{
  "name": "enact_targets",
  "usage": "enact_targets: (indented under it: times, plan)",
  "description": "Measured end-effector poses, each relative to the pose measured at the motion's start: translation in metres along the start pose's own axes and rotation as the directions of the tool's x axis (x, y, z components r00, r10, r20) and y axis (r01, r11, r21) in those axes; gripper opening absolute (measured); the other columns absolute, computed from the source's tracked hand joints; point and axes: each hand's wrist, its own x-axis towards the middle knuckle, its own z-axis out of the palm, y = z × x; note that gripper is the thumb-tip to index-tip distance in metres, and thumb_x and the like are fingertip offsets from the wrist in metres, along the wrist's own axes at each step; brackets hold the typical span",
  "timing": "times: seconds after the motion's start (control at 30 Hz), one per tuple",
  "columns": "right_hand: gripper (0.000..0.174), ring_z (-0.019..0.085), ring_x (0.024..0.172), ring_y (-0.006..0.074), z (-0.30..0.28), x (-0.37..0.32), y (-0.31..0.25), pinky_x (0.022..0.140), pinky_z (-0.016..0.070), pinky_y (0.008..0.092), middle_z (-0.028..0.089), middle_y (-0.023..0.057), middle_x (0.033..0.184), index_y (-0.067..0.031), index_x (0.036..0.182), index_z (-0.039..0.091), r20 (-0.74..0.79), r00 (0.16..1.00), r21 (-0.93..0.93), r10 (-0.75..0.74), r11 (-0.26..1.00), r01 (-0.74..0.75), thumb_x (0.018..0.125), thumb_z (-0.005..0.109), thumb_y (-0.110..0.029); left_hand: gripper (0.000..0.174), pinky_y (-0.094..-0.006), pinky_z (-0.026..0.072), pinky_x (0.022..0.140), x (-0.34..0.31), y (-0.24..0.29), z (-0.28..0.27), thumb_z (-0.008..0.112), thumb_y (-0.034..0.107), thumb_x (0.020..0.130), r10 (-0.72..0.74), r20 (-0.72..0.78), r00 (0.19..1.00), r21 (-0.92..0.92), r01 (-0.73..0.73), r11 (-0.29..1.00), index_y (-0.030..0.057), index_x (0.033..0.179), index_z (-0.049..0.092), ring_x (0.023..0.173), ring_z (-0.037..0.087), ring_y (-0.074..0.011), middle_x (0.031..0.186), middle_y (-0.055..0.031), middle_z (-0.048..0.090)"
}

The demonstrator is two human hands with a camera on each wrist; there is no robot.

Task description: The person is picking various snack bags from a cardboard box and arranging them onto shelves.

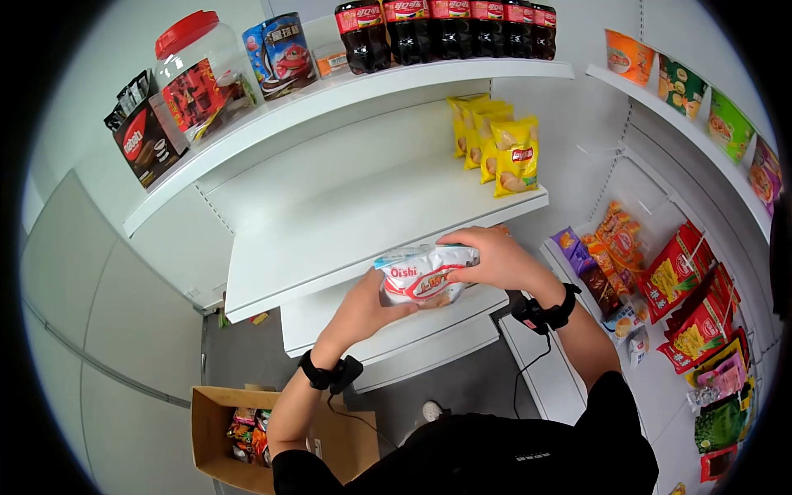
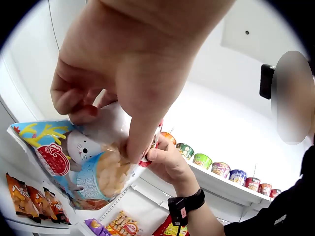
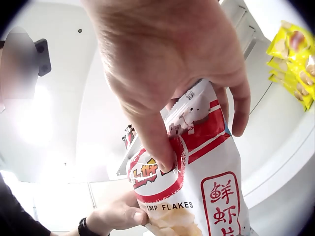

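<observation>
Both hands hold a white and red Oishi bag of shrimp flakes (image 1: pixel 425 276) in front of the middle shelf (image 1: pixel 355 210). At the bag's left end, the left hand (image 1: pixel 361 312) grips it with the thumb across the printed front. My right hand (image 1: pixel 495 262) grips the opposite end, thumb on the front and fingers over the top. The left wrist view shows a blue side of the bag (image 2: pixel 74 160) with a cartoon seal. Close up in the right wrist view, the right hand's thumb (image 3: pixel 160 147) presses on the lettering.
Several yellow chip bags (image 1: pixel 516 157) stand at the middle shelf's right end. Cola bottles (image 1: pixel 450 33) and a red-lidded jar (image 1: pixel 194 78) line the upper shelf. An open cardboard box (image 1: pixel 219 466) with snack packets sits on the floor. Hanging snacks (image 1: pixel 676 272) fill the right wall.
</observation>
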Motion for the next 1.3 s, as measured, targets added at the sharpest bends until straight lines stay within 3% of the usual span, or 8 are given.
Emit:
enact_targets:
  times: [0.1,0.33,0.43,0.53,0.67,0.7,0.9,1.3]
  plan:
    - [0.048,0.058,0.098,0.0301,0.000,0.022,0.007,0.085,0.0452,0.0358,0.062,0.0143,0.105,-0.0047,0.112,0.059,-0.055,0.998,0.008,0.027,1.000,-0.027,0.069,0.073,-0.022,0.060,-0.0319,0.0462,0.083,0.027,-0.015,-0.013,0.075,0.027,0.072,-0.063,0.046,0.997,-0.079,0.066,0.995,-0.0007,0.118,0.049,0.094,0.060,-0.0264,0.106,-0.0175,0.061]
    - [0.048,0.059,0.095,0.0257,-0.003,0.051,0.024,0.084,0.0460,0.0322,0.062,0.0127,0.104,-0.0043,0.111,0.060,-0.112,0.994,-0.054,0.005,0.998,-0.011,0.067,0.075,-0.016,0.057,-0.0300,0.0479,0.082,0.074,-0.044,-0.019,0.076,0.019,0.071,0.063,0.055,0.996,-0.191,-0.052,0.980,-0.0009,0.117,0.049,0.091,0.062,-0.0192,0.103,-0.0125,0.063]
    - [0.055,0.057,0.098,0.0216,-0.003,0.058,0.033,0.085,0.0458,0.0314,0.058,0.0112,0.113,-0.0038,0.120,0.053,-0.141,0.986,0.195,0.087,0.979,-0.058,0.070,0.074,-0.014,0.055,-0.0285,0.0483,0.081,0.087,-0.052,-0.022,0.075,0.017,0.072,0.018,0.039,0.999,-0.321,-0.004,0.947,-0.0015,0.116,0.049,0.091,0.061,-0.0167,0.103,-0.0112,0.063]
    - [0.065,0.054,0.103,0.0183,-0.001,0.062,0.052,0.086,0.0453,0.0312,0.050,0.0099,0.124,-0.0043,0.129,0.044,-0.414,0.906,0.221,0.088,0.975,0.006,0.072,0.074,-0.013,0.053,-0.0281,0.0487,0.080,0.105,-0.057,-0.029,0.074,0.016,0.072,-0.032,0.009,0.999,-0.338,0.033,0.941,-0.0013,0.116,0.050,0.091,0.061,-0.0155,0.102,-0.0096,0.063]
    - [0.058,0.053,0.104,0.0178,-0.003,0.054,0.083,0.086,0.0448,0.0307,0.045,0.0099,0.127,-0.0040,0.130,0.040,-0.518,0.813,0.516,0.267,0.856,0.048,0.080,0.067,-0.013,0.048,-0.0248,0.0488,0.065,0.141,-0.062,-0.039,0.071,0.015,0.075,-0.120,-0.083,0.989,-0.462,0.069,0.884,-0.0002,0.115,0.049,0.077,0.059,-0.0112,0.095,-0.0073,0.063]
    - [0.048,0.055,0.099,0.0165,0.000,0.053,0.091,0.081,0.0464,0.0284,0.049,0.0098,0.122,-0.0015,0.127,0.043,-0.535,0.800,0.585,0.270,0.802,0.120,0.084,0.063,-0.011,0.041,-0.0215,0.0411,0.050,0.153,-0.063,-0.041,0.069,0.016,0.077,-0.145,-0.085,0.986,-0.494,0.084,0.865,0.0003,0.109,0.050,0.059,0.051,-0.0069,0.083,-0.0043,0.060]
    - [0.027,0.059,0.086,0.0144,0.004,0.036,0.114,0.078,0.0469,0.0272,0.061,0.0077,0.102,-0.0001,0.113,0.054,-0.359,0.829,0.830,0.429,0.553,0.073,0.088,0.056,-0.013,0.027,-0.0204,0.0315,0.043,0.224,-0.062,-0.037,0.068,0.019,0.077,-0.142,-0.033,0.989,-0.580,0.097,0.809,0.0037,0.092,0.052,0.049,0.041,-0.0055,0.069,0.0001,0.052]
    - [0.020,0.058,0.090,0.0132,0.027,0.064,0.188,0.082,0.0469,0.0260,0.062,0.0088,0.097,0.0016,0.104,0.056,-0.140,0.937,0.913,0.321,0.409,-0.004,0.089,0.056,-0.011,0.020,-0.0193,0.0335,0.048,0.326,-0.078,-0.020,0.067,0.022,0.079,-0.201,-0.005,0.980,-0.571,0.163,0.804,0.0092,0.091,0.057,0.052,0.039,-0.0042,0.069,0.0044,0.049]
